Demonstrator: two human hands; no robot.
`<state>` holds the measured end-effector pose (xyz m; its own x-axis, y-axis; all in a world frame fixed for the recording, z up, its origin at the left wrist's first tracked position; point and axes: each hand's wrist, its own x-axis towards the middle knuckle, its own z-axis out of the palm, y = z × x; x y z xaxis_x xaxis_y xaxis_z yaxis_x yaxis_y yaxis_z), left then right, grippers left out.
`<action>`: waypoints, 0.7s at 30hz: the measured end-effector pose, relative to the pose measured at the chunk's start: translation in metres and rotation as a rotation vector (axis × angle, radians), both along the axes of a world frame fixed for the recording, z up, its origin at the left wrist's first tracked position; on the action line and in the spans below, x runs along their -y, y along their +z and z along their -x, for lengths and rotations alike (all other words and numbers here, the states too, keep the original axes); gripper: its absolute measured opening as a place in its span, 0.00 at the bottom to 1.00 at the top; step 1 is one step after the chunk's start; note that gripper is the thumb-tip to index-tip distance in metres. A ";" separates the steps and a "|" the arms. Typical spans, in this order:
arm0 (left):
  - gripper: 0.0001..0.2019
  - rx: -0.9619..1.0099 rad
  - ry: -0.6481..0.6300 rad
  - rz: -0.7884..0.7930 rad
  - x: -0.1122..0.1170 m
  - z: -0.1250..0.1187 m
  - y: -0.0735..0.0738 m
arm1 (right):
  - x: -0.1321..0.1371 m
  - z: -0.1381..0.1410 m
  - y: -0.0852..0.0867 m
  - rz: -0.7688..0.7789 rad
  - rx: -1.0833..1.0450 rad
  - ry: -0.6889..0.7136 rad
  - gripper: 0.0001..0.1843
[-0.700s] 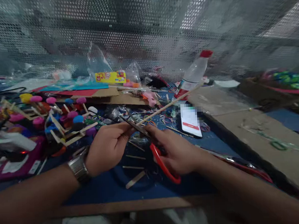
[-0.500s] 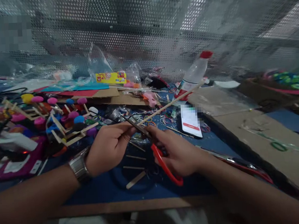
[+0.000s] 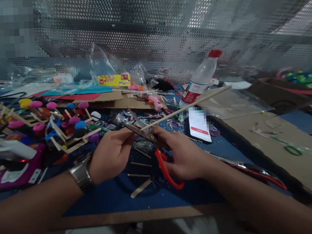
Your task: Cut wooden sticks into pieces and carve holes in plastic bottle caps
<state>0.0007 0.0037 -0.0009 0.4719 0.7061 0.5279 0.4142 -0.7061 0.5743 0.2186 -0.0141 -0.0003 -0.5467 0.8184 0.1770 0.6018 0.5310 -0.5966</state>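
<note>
My right hand (image 3: 182, 152) is wrapped round red-handled scissors (image 3: 167, 172), whose blades point up and to the left. Between the blades lies a long thin wooden stick (image 3: 188, 109), slanting up to the right past the plastic bottle. My left hand (image 3: 113, 152), with a metal watch on its wrist, pinches the stick's lower end close to the blades. The fingers hide that end, so I cannot tell if the blades have cut into it. Below the hands, several short stick pieces and a flat craft stick (image 3: 141, 188) lie on the blue table.
Colourful foam-and-stick crafts (image 3: 67, 125) crowd the left, beside a purple device (image 3: 20, 169). Behind are cardboard sheets (image 3: 131, 103), a pink glue gun (image 3: 155, 101) and a bottle (image 3: 202, 78). A phone (image 3: 198, 125) lies right of centre; cardboard (image 3: 272, 139) covers the far right.
The stick's far end has swung to the right and now reaches past the bottle. The scissors and my right hand have shifted slightly up and left. My left hand keeps its pinch.
</note>
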 end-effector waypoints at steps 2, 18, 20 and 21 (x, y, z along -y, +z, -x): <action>0.12 0.010 -0.001 0.001 0.000 0.000 0.000 | 0.000 -0.001 0.000 -0.001 0.000 0.007 0.34; 0.15 0.013 -0.016 -0.006 0.001 -0.001 0.003 | 0.000 -0.003 0.001 -0.022 -0.003 0.045 0.31; 0.16 0.000 -0.017 -0.021 0.001 -0.001 0.004 | 0.000 -0.003 0.003 -0.029 0.014 0.056 0.30; 0.16 -0.007 -0.018 -0.022 0.002 -0.001 0.004 | 0.000 -0.003 0.003 -0.030 0.027 0.060 0.30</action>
<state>0.0019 0.0021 0.0031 0.4876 0.6857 0.5404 0.4053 -0.7260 0.5556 0.2217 -0.0145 0.0028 -0.5998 0.7784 0.1853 0.5840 0.5842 -0.5636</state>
